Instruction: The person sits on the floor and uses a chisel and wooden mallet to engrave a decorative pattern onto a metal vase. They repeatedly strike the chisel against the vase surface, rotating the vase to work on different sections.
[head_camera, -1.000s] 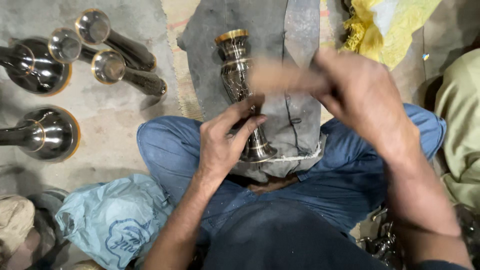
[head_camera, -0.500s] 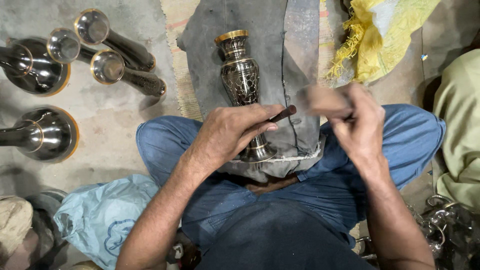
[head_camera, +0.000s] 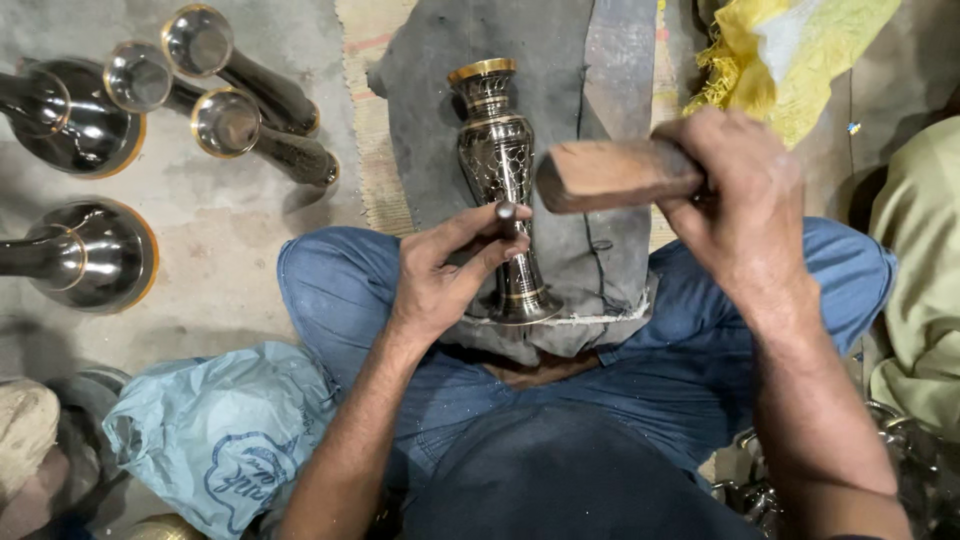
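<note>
Head view: right hand (head_camera: 735, 205) has raised wooden mallet (head_camera: 615, 175) above chisel (head_camera: 507, 213).

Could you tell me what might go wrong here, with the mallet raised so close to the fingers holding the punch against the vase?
1. The left hand pinches the thin punch near its top, so a stray blow from the wooden mallet in the right hand might hit those fingers.
2. The vase lies loose on the grey cloth over the lap, so it could roll and the punch might skid across the pattern.
</note>
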